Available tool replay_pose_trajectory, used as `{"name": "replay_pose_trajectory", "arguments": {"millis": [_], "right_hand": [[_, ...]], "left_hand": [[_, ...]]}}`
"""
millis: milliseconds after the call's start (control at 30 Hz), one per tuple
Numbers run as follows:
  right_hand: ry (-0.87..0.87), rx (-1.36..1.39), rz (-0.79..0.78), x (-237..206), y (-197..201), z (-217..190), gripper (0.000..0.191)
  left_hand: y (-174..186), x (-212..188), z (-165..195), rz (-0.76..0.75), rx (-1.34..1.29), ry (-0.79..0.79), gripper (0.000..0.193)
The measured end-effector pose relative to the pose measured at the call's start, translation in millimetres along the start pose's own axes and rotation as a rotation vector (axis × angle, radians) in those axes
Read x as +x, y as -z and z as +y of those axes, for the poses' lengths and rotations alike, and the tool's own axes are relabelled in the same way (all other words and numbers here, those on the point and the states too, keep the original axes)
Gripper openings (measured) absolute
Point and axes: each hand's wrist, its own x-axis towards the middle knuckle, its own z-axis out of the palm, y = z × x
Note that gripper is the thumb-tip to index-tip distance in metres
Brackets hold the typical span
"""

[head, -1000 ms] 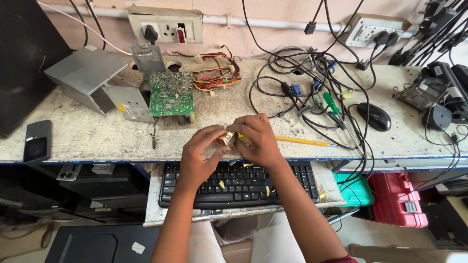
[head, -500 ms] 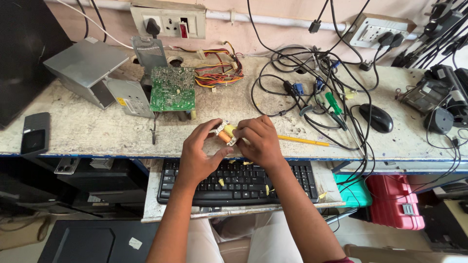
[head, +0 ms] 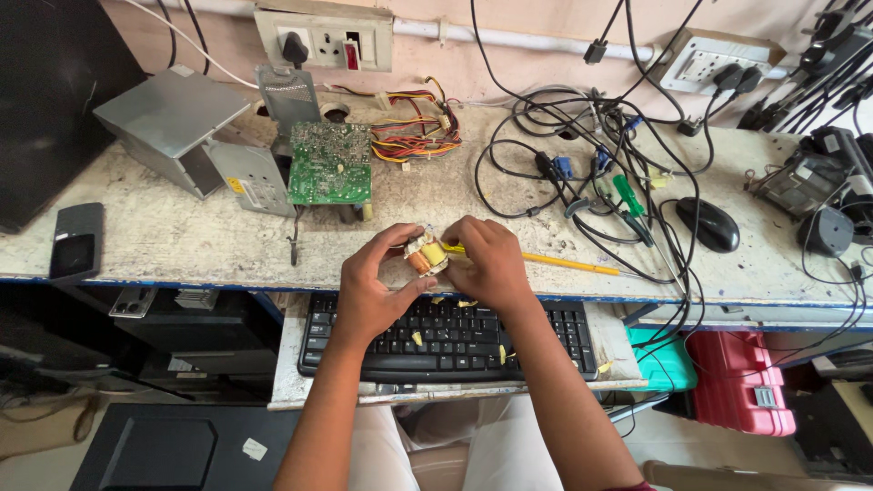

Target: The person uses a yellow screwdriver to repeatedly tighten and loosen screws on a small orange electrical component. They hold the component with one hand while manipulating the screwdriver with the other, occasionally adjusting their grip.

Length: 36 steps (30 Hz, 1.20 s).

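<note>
Small coil [head: 426,255], blocky, wrapped in yellow tape with orange windings, was pinched between left hand [head: 371,289] and right hand [head: 489,264]; long axis unclear.

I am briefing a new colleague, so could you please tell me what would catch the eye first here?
At centre, the left hand and right hand together hold a small yellow-taped component over the bench edge. Behind them lies a green circuit board; a cable tangle sprawls to the right.
</note>
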Motion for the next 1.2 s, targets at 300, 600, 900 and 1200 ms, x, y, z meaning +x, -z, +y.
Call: {"name": "replay_pose_trajectory", "arguments": {"millis": [300,600,900,1200], "right_hand": [[-0.133,0.168,-0.101,4,1,6,0.016],[-0.072,0.108,-0.244,11,4,3,0.048],[-0.128,0.081,-0.240,13,4,2,0.043],[-0.126,0.084,-0.245,12,4,4,0.038]], "left_hand": [[-4,-1,-2,0.036,0.112,-0.029,0.064],[-3,1,3,0.010,0.120,-0.018,0.064],[-4,5,2,0.012,0.296,-0.068,0.059],[-7,1,-1,0.014,0.238,-0.077,0.051]]}}
